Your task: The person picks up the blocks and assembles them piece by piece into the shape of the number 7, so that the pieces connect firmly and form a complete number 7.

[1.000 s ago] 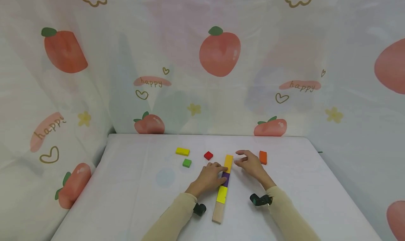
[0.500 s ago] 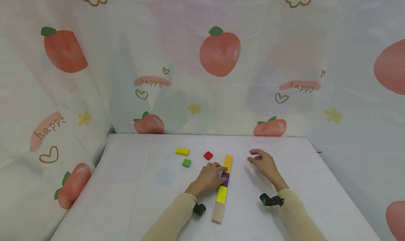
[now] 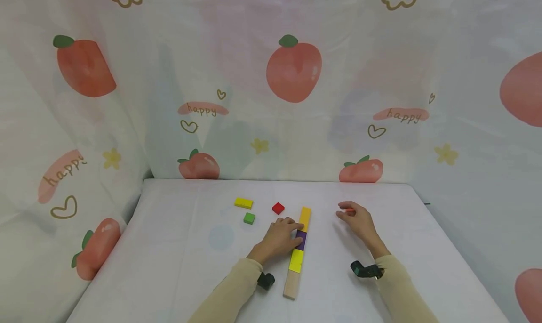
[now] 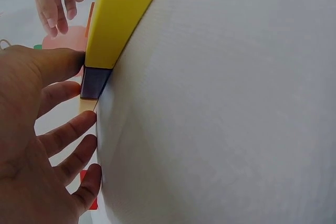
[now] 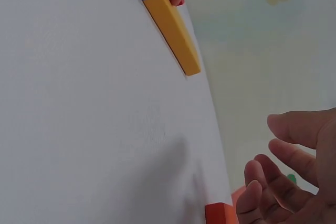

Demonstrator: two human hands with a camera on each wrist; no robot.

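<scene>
A straight row of wooden blocks runs away from the person: a plain wood block [image 3: 291, 285], a yellow block [image 3: 296, 261], a purple block [image 3: 302, 239] and an amber block [image 3: 305, 217]. The left hand [image 3: 277, 239] rests against the row's left side, thumb at the purple block and index finger at the amber one. In the left wrist view its fingers lie loosely extended along the blocks. Right of the row, the right hand [image 3: 357, 222] hovers over an orange block [image 5: 219, 213], thumb and fingers apart. In the head view that hand mostly hides the orange block.
Left of the row's far end lie a red block [image 3: 278, 208], a green block [image 3: 249, 218] and another yellow block [image 3: 243, 203]. A fruit-print cloth [image 3: 294, 139] hangs behind the white-covered table [image 3: 190, 266]. Each wrist wears a dark camera.
The right hand has moved right, from beside the amber block's far end to over the orange block, which it now mostly covers. The left hand and the row have stayed in place.
</scene>
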